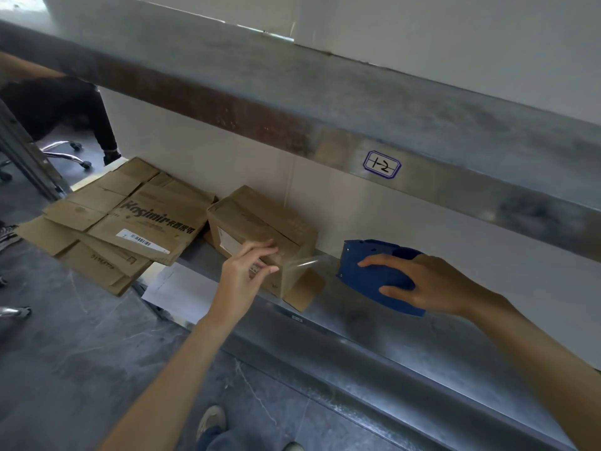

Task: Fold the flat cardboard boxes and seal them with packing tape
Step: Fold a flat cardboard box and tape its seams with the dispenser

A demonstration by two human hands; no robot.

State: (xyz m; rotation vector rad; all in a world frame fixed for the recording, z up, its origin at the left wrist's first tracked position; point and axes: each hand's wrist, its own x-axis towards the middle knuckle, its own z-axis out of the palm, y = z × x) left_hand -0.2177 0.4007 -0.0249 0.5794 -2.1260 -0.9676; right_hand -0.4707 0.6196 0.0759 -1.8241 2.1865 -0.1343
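Now our left hand [243, 271] pinches the box [250, 219], our right hand [422, 284] grips the tape dispenser [364, 253]; pulled askew, the tape [304, 263] may wrinkle or peel.

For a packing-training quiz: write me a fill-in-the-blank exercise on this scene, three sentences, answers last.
1. The right hand holds a ____ tape dispenser.
2. The left hand holds the folded box, and clear ____ stretches from it to the dispenser.
3. The label on the shelf rail reads ____.
Answers: blue; tape; 1-2.
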